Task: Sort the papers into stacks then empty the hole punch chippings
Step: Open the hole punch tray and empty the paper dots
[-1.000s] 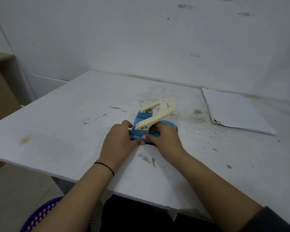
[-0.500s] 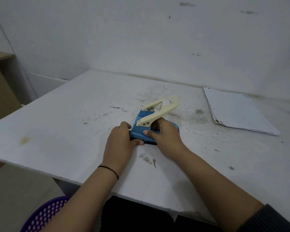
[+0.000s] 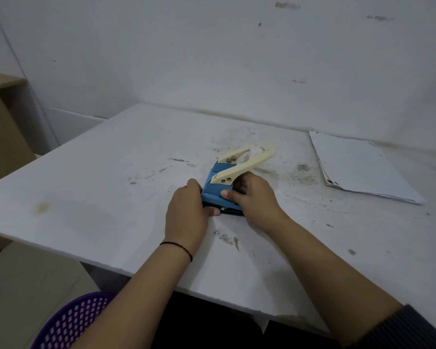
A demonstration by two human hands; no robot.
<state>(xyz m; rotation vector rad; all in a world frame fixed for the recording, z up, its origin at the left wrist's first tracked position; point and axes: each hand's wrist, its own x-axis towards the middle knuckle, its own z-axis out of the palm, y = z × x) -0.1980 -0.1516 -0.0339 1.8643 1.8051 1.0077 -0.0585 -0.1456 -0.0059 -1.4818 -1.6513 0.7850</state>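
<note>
Gripping the punch point(image 3: 218, 187) with both hands on the table point(image 3: 111, 197), near its front edge.

The punch had a smooth blue plastic body, a black base and a cream looped lever raised at a slant toward the papers point(image 3: 358, 167). The left hand point(image 3: 186, 212) clasped its left end, thumb at the black base; the right hand point(image 3: 254, 197) wrapped its right side, thumb pressed on the blue top. The table was a flat white slab, matt, scuffed and stained, with a chipped front edge. The papers formed one thin white stack with uneven edges, well apart at the far right by the wall. Bare tabletop lay to the left. A purple mesh basket point(image 3: 68, 323) stood below the front edge.
</note>
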